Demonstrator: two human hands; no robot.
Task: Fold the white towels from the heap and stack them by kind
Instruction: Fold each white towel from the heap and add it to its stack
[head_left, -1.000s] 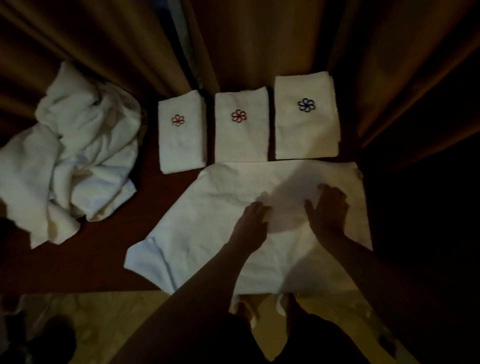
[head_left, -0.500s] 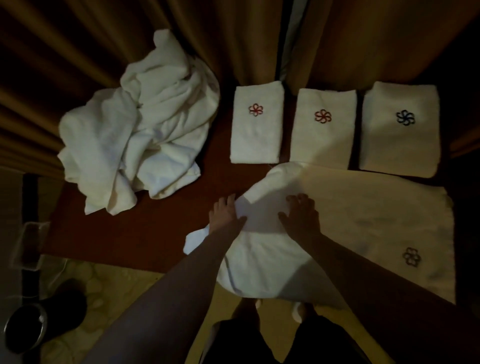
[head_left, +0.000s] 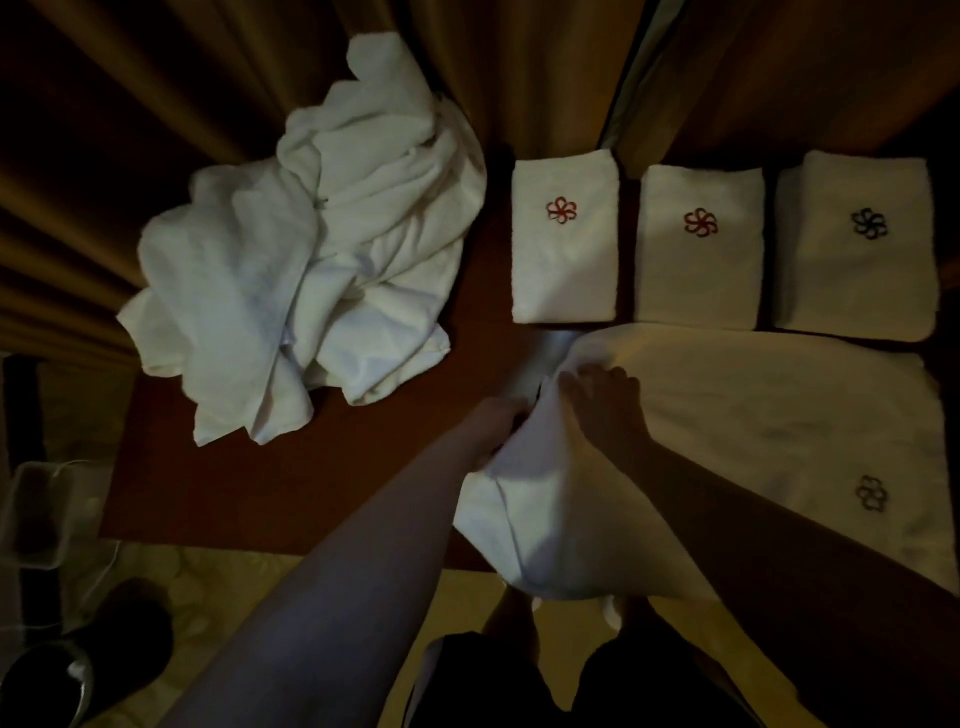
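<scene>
At frame centre, my left hand (head_left: 511, 415) slips under the spread towel (head_left: 753, 415), grip unclear; my right hand (head_left: 602, 410) pinches its fold.

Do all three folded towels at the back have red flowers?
No: the right folded towel carries a dark blue flower; the other two flowers are red.

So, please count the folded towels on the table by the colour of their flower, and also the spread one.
Red flower, folded: 2
Dark blue flower, folded: 1
Spread towel, dark flower: 1
Total: 4, without the heap
</scene>
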